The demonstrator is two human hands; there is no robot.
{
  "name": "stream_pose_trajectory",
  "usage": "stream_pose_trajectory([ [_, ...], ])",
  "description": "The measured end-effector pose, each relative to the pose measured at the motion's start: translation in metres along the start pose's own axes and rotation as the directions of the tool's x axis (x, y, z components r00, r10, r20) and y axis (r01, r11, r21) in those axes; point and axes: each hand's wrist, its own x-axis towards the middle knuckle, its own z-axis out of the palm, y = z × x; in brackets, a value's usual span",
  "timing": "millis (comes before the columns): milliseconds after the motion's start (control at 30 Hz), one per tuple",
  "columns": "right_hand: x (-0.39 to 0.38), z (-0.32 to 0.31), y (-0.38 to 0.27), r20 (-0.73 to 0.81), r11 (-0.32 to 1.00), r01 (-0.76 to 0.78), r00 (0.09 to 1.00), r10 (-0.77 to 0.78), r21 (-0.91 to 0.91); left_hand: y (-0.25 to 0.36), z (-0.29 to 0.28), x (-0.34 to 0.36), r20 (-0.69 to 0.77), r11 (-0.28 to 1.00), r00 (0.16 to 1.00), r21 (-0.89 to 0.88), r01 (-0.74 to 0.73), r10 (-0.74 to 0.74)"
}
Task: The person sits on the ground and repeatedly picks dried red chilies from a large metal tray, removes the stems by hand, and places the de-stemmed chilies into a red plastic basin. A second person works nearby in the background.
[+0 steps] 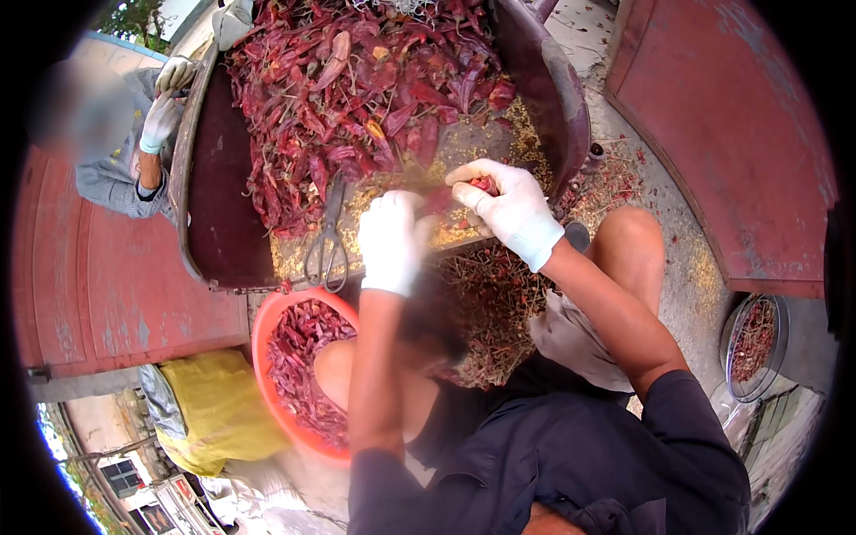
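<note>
Together our gloved hands work one dried chilli (484, 185). Our right hand (513, 212) pinches it; our left hand (390, 241) curls shut on its other end.

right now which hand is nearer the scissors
Left. The left hand is just right of the scissors, close beside them. The right hand is farther right, past the left hand, pinching a red chili.
</note>
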Motion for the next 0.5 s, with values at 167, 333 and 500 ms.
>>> stream_pose_trajectory([
  [167, -0.010, 0.007, 0.000, 0.092, 0.740, 0.505, 0.847, -0.523, -0.445, 0.025, -0.031, 0.004, 0.230, 0.675, 0.908, -0.611, 0.414, -0.350],
  [333, -0.011, 0.016, 0.006, 0.156, 0.677, 0.569, 0.806, -0.570, -0.466, 0.026, -0.046, 0.002, 0.381, 0.369, 0.868, -0.794, 0.483, -0.317],
  [500, -0.014, 0.017, -0.002, 0.115, 0.726, 0.456, 0.876, -0.469, -0.514, 0.028, -0.048, -0.004, 0.364, 0.302, 0.876, -0.837, 0.457, -0.316],
])
